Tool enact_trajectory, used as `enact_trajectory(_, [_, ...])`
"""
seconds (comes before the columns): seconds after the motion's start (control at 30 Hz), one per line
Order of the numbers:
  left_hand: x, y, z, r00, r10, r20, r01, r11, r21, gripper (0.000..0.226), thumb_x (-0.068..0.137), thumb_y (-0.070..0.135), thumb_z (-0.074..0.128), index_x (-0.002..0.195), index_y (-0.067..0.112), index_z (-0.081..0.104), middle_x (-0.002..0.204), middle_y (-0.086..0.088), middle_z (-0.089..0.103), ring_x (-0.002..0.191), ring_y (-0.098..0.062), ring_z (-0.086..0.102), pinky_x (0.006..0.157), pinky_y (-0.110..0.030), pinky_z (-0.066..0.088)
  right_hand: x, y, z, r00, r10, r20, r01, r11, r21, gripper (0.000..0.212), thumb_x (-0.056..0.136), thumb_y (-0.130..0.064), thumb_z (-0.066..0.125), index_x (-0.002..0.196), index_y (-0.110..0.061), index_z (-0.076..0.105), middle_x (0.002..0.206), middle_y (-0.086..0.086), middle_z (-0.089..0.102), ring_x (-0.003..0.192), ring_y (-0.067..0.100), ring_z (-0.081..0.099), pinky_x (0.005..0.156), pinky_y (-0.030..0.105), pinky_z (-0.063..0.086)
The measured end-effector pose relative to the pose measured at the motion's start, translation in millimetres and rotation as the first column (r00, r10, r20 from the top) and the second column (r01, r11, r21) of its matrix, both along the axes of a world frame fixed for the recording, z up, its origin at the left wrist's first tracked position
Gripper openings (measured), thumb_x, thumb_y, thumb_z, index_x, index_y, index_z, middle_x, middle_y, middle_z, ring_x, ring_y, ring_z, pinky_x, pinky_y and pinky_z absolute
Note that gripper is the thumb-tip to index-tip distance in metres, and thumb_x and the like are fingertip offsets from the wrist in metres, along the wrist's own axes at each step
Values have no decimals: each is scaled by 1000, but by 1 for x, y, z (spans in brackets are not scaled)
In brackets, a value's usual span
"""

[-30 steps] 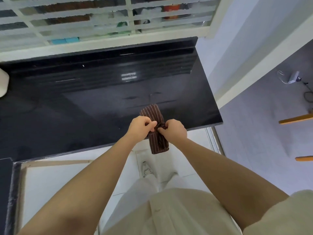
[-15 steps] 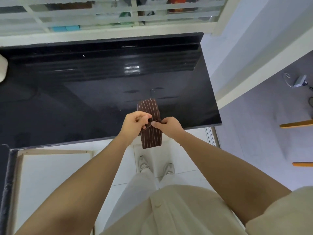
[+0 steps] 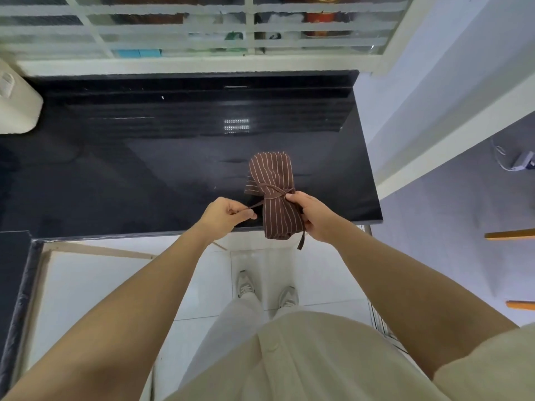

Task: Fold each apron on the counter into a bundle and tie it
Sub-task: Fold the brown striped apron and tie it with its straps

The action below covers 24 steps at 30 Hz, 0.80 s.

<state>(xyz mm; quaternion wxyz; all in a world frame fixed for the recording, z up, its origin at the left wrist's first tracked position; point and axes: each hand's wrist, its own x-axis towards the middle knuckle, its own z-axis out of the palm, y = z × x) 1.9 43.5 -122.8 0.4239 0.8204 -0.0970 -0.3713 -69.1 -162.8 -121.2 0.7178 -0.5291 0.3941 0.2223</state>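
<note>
- Two hands at the near edge of the counter [image 3: 144, 175], now apart; half a second ago they met at the knot.
- Left hand [image 3: 225, 214]: fingers curled, pinching the tie strap [image 3: 256, 206], which runs taut to the bundle. The hand has drawn away leftward.
- Right hand [image 3: 311, 217]: clamped round the lower right side of the apron [image 3: 272, 180]; a strap end hangs below it.
- Apron: brown, striped, rolled, strap round its middle. It lies on the counter with its near end overhanging the edge.
- Far left: white appliance [image 3: 17, 108].
</note>
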Motion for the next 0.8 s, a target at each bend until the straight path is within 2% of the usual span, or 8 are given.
enact_trajectory(0.1, [-2, -5, 11, 998, 67, 15, -65, 994, -92, 22, 98, 22, 56, 87, 21, 74, 99, 0, 69, 91, -17, 59, 77, -23, 43, -1, 0, -1, 999, -40, 1, 40, 999, 15, 14, 101, -31, 51, 106, -18, 54, 108, 5, 63, 99, 22, 61, 82, 31, 50])
enact_trajectory(0.17, [-2, -11, 15, 997, 77, 17, -75, 993, -88, 25, 99, 22, 52, 82, 20, 70, 106, -2, 59, 94, -16, 55, 77, -22, 41, 0, 1, -1, 999, -37, 31, 38, 999, -15, 21, 101, -31, 50, 115, -15, 54, 110, 5, 63, 99, 22, 61, 82, 31, 51])
enact_trajectory(0.3, [0, -19, 8, 984, 170, 61, -166, 984, -71, 31, 100, 18, 48, 75, 19, 66, 87, 3, 61, 81, -13, 53, 73, -23, 41, 3, 6, 0, 976, 138, 167, -83, 951, -298, 18, 102, -29, 49, 114, -16, 51, 117, 6, 62, 102, 21, 61, 86, 34, 54])
enact_trajectory(0.37, [5, -17, 6, 980, 166, 107, -160, 985, -60, 31, 101, 17, 47, 77, 14, 65, 70, 1, 58, 66, -14, 50, 69, -29, 44, 5, 5, 2, 931, 257, 260, -100, 863, -495, 12, 100, -26, 53, 107, -16, 52, 109, 6, 65, 97, 20, 64, 84, 34, 56])
enact_trajectory(0.47, [13, -16, 11, 975, 210, 76, -199, 972, -125, 27, 103, 18, 45, 87, 12, 66, 67, -4, 57, 56, -12, 46, 62, -26, 45, 9, 2, 11, 847, 395, 355, -45, 720, -693, 10, 96, -22, 60, 97, -14, 53, 91, 3, 69, 70, 13, 66, 68, 31, 59])
enact_trajectory(0.53, [16, -18, 18, 959, 283, 8, -274, 932, -236, 25, 103, 17, 45, 94, 15, 68, 74, -5, 62, 60, -11, 51, 62, -23, 47, 13, 1, 15, 797, 490, 353, -10, 595, -804, 13, 92, -19, 64, 92, -13, 53, 83, 1, 69, 67, 14, 65, 66, 34, 58])
enact_trajectory(0.63, [20, -15, 20, 938, 329, -107, -345, 866, -362, 21, 101, 15, 50, 92, 12, 68, 83, -8, 69, 74, -17, 61, 73, -29, 54, 16, 0, 17, 676, 657, 334, 111, 357, -927, 13, 86, -14, 69, 96, -12, 62, 93, -1, 69, 76, 18, 63, 67, 39, 58])
enact_trajectory(0.8, [16, 1, 10, 965, 230, -128, -260, 909, -326, 22, 101, 13, 49, 108, 6, 69, 101, -12, 72, 93, -22, 67, 85, -33, 56, 12, -13, 7, 426, 886, 185, 240, 87, -967, 16, 81, -7, 74, 95, -9, 66, 108, 3, 70, 72, 23, 67, 56, 30, 57])
